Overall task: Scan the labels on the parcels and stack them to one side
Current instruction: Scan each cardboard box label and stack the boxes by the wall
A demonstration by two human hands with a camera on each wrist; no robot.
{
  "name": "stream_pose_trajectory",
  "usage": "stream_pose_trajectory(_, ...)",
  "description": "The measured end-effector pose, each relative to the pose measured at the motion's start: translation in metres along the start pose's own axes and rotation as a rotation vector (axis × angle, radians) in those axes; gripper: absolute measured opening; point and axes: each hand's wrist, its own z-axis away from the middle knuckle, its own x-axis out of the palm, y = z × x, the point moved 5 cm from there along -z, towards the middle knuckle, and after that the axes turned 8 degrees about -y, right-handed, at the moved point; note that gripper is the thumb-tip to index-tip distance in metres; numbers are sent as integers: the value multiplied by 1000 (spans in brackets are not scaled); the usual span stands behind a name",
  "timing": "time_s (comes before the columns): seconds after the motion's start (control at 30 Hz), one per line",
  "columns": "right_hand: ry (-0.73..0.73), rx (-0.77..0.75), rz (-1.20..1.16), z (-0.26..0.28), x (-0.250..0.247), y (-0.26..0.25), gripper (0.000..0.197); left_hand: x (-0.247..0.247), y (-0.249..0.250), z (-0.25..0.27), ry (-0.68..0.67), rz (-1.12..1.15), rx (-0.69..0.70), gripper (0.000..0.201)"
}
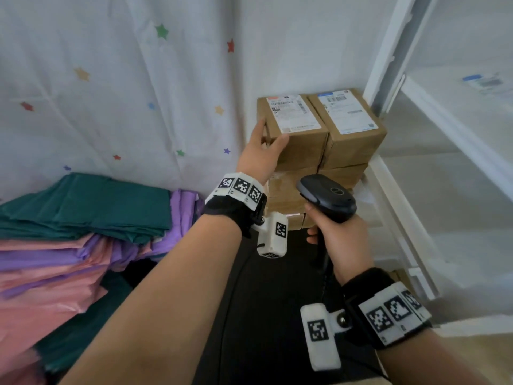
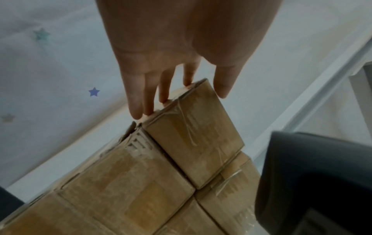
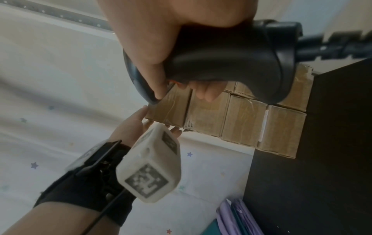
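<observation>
No print can be made out. The white label (image 1: 294, 113) on the top left box (image 1: 298, 140) and the blue-headed label (image 1: 347, 111) on the box (image 1: 352, 145) beside it carry barcodes, their text blurred. The wristbands (image 1: 240, 190) bear black-and-white square markers, no letters

Parcels (image 1: 319, 140): brown taped cardboard boxes, stacked two abreast at far right; white labels (image 1: 294, 113) face up.
</observation>
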Motion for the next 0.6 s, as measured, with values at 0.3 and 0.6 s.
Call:
stream_pose_trajectory(0.3, -27, -24, -12, 5, -8, 4, 40, -2, -5, 4, -36, -149, -63, 70)
stream_pose_trajectory(0.6, -94, 42, 9, 12, 38, 14, 29, -89, -64, 72, 167, -433, -85, 23)
